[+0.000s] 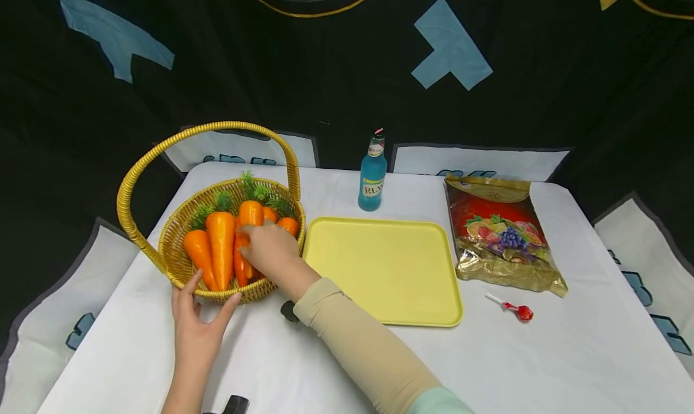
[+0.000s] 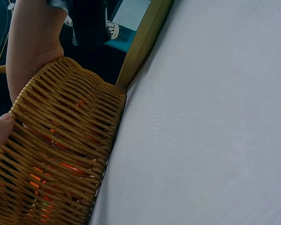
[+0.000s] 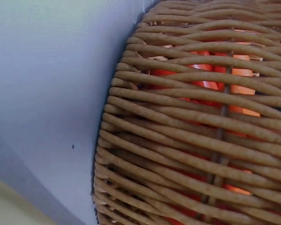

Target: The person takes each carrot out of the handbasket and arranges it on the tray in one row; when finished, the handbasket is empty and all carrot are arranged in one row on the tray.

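Observation:
A yellow wicker basket [image 1: 172,236] with a tall hoop handle stands at the table's left and holds several orange carrots [image 1: 221,245] with green tops. My left hand [image 1: 196,335] grips the basket's near rim, fingers and thumb spread along it. In the left wrist view its thumb [image 2: 1,131] lies against the weave. Over the rim reaches my right hand [image 1: 273,251], its fingers curled at a carrot [image 1: 241,260] inside; part of that carrot is hidden beneath the hand. The right wrist view is filled by the basket's woven side [image 3: 178,131], orange showing through the gaps.
A yellow tray [image 1: 379,272] lies right of the basket, under part of the right forearm. Behind it stands a blue bottle [image 1: 372,182]. Farther right are a gold-and-red fruit-print bag [image 1: 501,233] and a red lollipop [image 1: 523,313]. A dark cloth hangs behind the table.

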A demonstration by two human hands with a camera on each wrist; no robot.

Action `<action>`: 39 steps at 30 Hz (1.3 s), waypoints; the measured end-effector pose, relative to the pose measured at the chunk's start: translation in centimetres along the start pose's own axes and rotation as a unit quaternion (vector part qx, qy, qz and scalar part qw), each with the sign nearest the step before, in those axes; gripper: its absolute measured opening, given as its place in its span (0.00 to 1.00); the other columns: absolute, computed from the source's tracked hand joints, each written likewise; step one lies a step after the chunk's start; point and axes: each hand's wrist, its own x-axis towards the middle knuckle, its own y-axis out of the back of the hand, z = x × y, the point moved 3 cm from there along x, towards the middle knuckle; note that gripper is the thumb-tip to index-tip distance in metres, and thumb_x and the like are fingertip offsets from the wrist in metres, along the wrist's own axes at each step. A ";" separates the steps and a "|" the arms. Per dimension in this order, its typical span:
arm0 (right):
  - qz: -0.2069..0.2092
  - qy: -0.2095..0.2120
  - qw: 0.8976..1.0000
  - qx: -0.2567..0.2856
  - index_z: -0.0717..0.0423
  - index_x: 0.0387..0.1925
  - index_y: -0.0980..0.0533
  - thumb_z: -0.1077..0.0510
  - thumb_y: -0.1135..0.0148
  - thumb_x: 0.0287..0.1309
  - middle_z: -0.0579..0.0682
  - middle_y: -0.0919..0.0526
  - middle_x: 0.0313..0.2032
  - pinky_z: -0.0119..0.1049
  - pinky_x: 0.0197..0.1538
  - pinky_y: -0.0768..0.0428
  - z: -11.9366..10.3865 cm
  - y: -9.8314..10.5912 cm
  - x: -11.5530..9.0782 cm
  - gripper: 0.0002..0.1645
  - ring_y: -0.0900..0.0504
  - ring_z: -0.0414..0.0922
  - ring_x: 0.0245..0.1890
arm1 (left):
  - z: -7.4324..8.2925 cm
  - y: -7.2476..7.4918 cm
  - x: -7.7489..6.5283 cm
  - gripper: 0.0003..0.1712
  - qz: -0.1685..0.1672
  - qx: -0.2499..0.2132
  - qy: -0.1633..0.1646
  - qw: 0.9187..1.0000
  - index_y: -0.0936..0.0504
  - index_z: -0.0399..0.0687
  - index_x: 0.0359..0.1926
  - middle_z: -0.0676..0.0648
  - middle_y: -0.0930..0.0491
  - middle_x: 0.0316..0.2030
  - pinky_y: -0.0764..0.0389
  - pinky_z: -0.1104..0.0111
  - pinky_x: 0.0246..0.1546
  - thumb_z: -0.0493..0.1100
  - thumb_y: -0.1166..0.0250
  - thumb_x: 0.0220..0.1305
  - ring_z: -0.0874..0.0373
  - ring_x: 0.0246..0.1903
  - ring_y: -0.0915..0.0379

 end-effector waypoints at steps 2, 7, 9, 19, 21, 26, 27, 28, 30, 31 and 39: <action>0.000 -0.005 1.000 0.026 0.29 0.58 0.25 0.42 0.37 0.60 0.47 0.21 0.47 0.28 0.18 0.29 0.2 0.0 0.0 0.23 0.24 0.40 0.26 | 0.0 -0.1 0.0 0.46 0.000 -0.004 0.005 1.000 0.44 0.46 0.72 0.48 0.65 0.75 0.46 0.41 0.67 0.39 0.28 0.57 0.51 0.72 0.64; -0.001 0.004 0.995 0.101 0.34 0.59 0.23 0.50 0.34 0.60 0.48 0.23 0.51 0.25 0.18 0.28 0.7 0.2 0.3 0.24 0.27 0.38 0.25 | -0.1 -0.2 0.2 0.47 -0.001 -0.023 0.018 1.000 0.44 0.48 0.72 0.51 0.64 0.75 0.35 0.58 0.66 0.35 0.28 0.56 0.54 0.72 0.62; 0.002 0.019 0.990 0.138 0.36 0.58 0.23 0.51 0.34 0.60 0.47 0.22 0.52 0.23 0.24 0.27 1.0 0.5 0.4 0.23 0.24 0.38 0.31 | -0.2 -0.2 0.2 0.47 0.001 -0.028 0.021 0.999 0.43 0.48 0.72 0.51 0.63 0.74 0.32 0.66 0.63 0.34 0.28 0.56 0.55 0.71 0.60; 0.035 0.066 0.908 0.413 0.42 0.54 0.20 0.53 0.30 0.56 0.43 0.23 0.51 0.23 0.37 0.20 3.0 3.4 -2.5 0.22 0.23 0.37 0.39 | -0.3 0.3 0.1 0.45 0.009 -0.042 0.046 0.998 0.41 0.49 0.72 0.54 0.65 0.74 0.31 0.62 0.62 0.35 0.29 0.57 0.57 0.71 0.61; 0.035 0.073 0.885 0.459 0.42 0.54 0.20 0.53 0.30 0.56 0.42 0.23 0.50 0.26 0.37 0.18 3.8 4.0 -4.1 0.23 0.23 0.37 0.37 | -0.4 0.2 0.2 0.44 0.011 -0.052 0.041 0.998 0.40 0.48 0.71 0.53 0.65 0.74 0.30 0.69 0.61 0.33 0.29 0.56 0.57 0.70 0.60; 0.036 0.077 0.871 0.483 0.44 0.53 0.19 0.55 0.29 0.55 0.41 0.23 0.49 0.38 0.46 0.16 7.6 4.9 -10.0 0.22 0.22 0.40 0.43 | -0.6 -0.4 0.2 0.40 0.003 -0.070 0.024 0.997 0.36 0.42 0.67 0.50 0.64 0.74 0.29 0.77 0.56 0.32 0.29 0.55 0.51 0.71 0.59; 0.035 0.067 0.875 0.479 0.44 0.53 0.19 0.56 0.28 0.55 0.42 0.22 0.48 0.40 0.47 0.17 8.5 4.8 -11.2 0.22 0.22 0.41 0.44 | -0.6 -0.5 0.1 0.39 0.000 -0.070 0.023 0.997 0.36 0.41 0.66 0.50 0.64 0.74 0.29 0.78 0.55 0.32 0.28 0.55 0.50 0.71 0.59; 0.035 0.058 0.877 0.475 0.45 0.52 0.19 0.57 0.28 0.54 0.43 0.22 0.48 0.40 0.48 0.17 9.4 4.6 -12.4 0.22 0.22 0.41 0.45 | -0.5 -0.6 0.1 0.38 -0.003 -0.071 0.022 0.997 0.36 0.40 0.65 0.49 0.64 0.74 0.29 0.79 0.55 0.32 0.28 0.55 0.49 0.71 0.59; 0.029 0.029 0.884 0.466 0.46 0.52 0.19 0.58 0.28 0.54 0.45 0.22 0.48 0.39 0.47 0.17 11.1 3.6 -14.1 0.22 0.22 0.43 0.44 | -0.4 -0.7 0.0 0.37 -0.008 -0.070 0.026 0.997 0.35 0.39 0.64 0.50 0.64 0.74 0.29 0.81 0.53 0.33 0.29 0.56 0.48 0.70 0.58; 0.025 0.010 0.885 0.466 0.46 0.52 0.19 0.58 0.28 0.53 0.46 0.22 0.47 0.38 0.45 0.16 11.9 3.0 -14.7 0.22 0.21 0.44 0.42 | -0.4 -0.7 0.0 0.37 -0.010 -0.069 0.028 0.997 0.35 0.39 0.64 0.50 0.64 0.74 0.29 0.81 0.52 0.33 0.29 0.56 0.48 0.70 0.57; -0.002 -0.066 0.875 0.479 0.51 0.54 0.20 0.57 0.29 0.55 0.55 0.24 0.47 0.34 0.31 0.17 13.6 -1.6 -12.3 0.23 0.21 0.44 0.31 | -0.1 0.1 0.0 0.35 0.004 -0.076 0.025 0.997 0.35 0.37 0.62 0.49 0.63 0.73 0.29 0.86 0.48 0.32 0.29 0.56 0.49 0.69 0.54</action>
